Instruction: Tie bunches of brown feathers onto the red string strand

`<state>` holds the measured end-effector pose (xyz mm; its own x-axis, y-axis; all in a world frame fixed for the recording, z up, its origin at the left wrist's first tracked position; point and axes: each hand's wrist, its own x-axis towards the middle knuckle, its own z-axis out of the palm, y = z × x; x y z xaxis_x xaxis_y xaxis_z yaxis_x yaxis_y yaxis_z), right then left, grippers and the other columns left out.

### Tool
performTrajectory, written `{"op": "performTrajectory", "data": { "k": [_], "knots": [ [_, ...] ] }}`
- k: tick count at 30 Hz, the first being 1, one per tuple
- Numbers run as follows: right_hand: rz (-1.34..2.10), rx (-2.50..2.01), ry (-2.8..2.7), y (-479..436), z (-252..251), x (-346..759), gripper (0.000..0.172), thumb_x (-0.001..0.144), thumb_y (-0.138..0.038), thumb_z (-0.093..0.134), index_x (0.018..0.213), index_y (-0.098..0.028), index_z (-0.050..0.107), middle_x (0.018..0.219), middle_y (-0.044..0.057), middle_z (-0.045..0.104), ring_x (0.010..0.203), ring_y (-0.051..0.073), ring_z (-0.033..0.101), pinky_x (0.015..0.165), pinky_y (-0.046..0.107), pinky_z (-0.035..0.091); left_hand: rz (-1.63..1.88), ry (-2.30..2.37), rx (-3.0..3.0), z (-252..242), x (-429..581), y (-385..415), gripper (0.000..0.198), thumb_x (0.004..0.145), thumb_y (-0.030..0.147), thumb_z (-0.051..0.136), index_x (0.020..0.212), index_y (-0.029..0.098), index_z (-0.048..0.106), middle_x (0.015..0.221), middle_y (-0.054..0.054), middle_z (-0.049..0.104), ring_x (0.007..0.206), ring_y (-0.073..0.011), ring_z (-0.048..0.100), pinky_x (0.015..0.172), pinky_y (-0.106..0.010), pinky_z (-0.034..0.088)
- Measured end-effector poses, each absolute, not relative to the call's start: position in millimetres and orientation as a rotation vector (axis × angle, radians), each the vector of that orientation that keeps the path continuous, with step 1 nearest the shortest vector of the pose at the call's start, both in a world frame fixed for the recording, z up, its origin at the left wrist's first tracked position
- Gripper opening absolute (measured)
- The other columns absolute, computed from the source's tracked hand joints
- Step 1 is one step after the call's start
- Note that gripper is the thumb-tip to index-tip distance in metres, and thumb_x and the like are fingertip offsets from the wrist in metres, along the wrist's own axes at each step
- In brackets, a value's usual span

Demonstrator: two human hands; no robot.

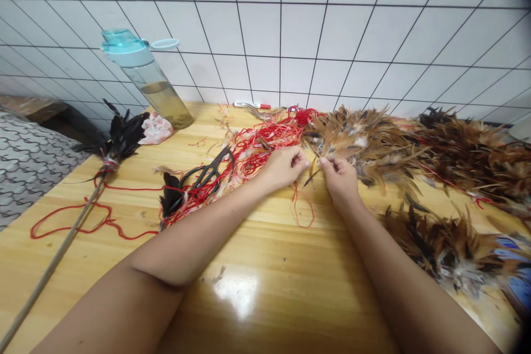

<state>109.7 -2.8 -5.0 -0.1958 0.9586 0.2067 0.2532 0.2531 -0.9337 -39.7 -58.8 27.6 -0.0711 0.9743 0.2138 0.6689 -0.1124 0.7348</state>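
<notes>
My left hand (284,167) and my right hand (340,177) meet at the middle of a wooden table (257,287). Both are closed in a pinch on a thin brown feather (314,168) that hangs between them, at the edge of a heap of brown feathers (365,141). A tangle of red string (265,146) lies just behind my left hand, and one loop of it trails down below my fingers. Black scissors (209,171) rest on the string to the left.
A stick with black feathers bound at its tip (110,149) lies at the left, red string trailing from it. A water bottle (149,80), a pink cloth (155,128) and a marker (251,105) stand by the tiled wall. More dark feathers (468,160) spread right.
</notes>
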Motion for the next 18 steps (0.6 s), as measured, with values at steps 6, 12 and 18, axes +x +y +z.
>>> {"op": "performTrajectory", "data": {
  "k": [6,12,18],
  "knots": [
    [0.950,-1.203,-1.653,-1,-3,111,0.028,0.072,-0.043,0.053,0.060,-0.018,0.051,0.053,-0.003,0.046,0.052,0.011,0.037,0.052,0.025,0.031,0.619,1.825,2.076,25,-34,-65,0.017,0.075,0.034,0.062,0.075,0.017,0.062,0.081,-0.005,0.061,0.080,-0.0181,0.057,0.074,-0.029,0.045],
    [0.903,-1.205,-1.721,-3,0,111,0.026,0.073,-0.042,0.052,0.062,-0.018,0.053,0.054,-0.003,0.047,0.053,0.011,0.038,0.054,0.026,0.032,0.491,1.884,2.188,21,-27,-66,0.014,0.078,0.017,0.050,0.074,0.017,0.063,0.078,-0.008,0.062,0.077,-0.0186,0.057,0.075,-0.031,0.045],
    [0.890,-1.196,-1.737,-4,1,113,0.026,0.074,-0.042,0.051,0.062,-0.019,0.053,0.054,-0.002,0.048,0.054,0.012,0.040,0.054,0.025,0.033,1.042,1.809,1.691,23,-40,-56,0.008,0.080,0.020,0.050,0.077,0.016,0.056,0.073,-0.003,0.061,0.066,-0.0121,0.053,0.067,-0.026,0.044]
  ]
}}
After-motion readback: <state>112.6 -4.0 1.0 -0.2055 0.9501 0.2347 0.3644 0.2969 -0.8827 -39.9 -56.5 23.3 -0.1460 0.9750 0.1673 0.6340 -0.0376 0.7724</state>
